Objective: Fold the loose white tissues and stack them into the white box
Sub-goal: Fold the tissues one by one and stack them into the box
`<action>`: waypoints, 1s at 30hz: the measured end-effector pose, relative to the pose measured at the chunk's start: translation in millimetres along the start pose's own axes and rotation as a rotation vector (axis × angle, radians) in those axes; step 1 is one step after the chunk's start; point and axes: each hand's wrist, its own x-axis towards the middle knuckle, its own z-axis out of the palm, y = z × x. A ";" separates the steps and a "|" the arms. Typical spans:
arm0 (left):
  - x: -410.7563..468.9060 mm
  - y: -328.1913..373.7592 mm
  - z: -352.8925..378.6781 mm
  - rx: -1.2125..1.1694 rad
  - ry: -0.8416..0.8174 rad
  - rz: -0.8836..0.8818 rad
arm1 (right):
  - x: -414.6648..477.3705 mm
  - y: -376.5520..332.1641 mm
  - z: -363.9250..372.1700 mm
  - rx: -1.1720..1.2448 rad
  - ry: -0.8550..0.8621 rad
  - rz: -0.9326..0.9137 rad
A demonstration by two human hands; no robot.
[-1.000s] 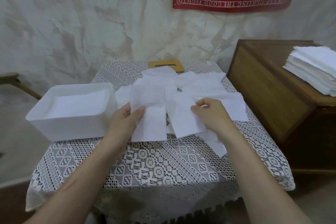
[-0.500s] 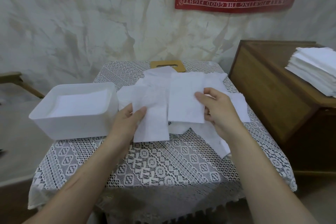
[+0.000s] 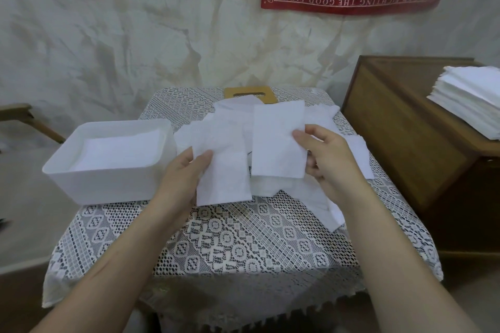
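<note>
Item: loose white tissues (image 3: 311, 197), heaped on the lace tablecloth (image 3: 230, 246) at table centre, just right of the white box (image 3: 108, 186), which already holds a flat layer of stacked tissues (image 3: 116, 149). Handling, by judgement: very light, limp, easily creased or torn, liable to cling to neighbouring sheets. Best taken by an edge or corner with a light pinch, the far side supported while the crease is set. Left hand (image 3: 186, 170): thumb on top, fingers beneath, gripping the left edge of a long folded tissue (image 3: 224, 178) whose lower end reaches the cloth. Right hand (image 3: 327, 159): thumb and fingers pinching the right edge of a raised tissue (image 3: 276, 143), held clear above the heap. Change: a second ago the right hand lay on this sheet in the heap; it has since lifted it free and higher. The left hand's hold is much as before. Also present: wooden cabinet (image 3: 405, 130) bearing a spare tissue stack (image 3: 470, 100).
</note>
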 end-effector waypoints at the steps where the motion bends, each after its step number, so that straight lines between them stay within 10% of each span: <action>1: -0.1 0.3 -0.5 -0.008 -0.004 0.003 | 0.2 -1.0 0.0 0.062 -0.019 0.009; 14: 1.9 -13.6 11.5 -0.143 -0.026 -0.037 | -6.4 20.1 33.4 -0.302 -0.040 -0.002; 30: -2.5 -10.3 17.3 -0.184 -0.048 -0.036 | -8.6 28.0 58.4 -0.189 -0.058 0.011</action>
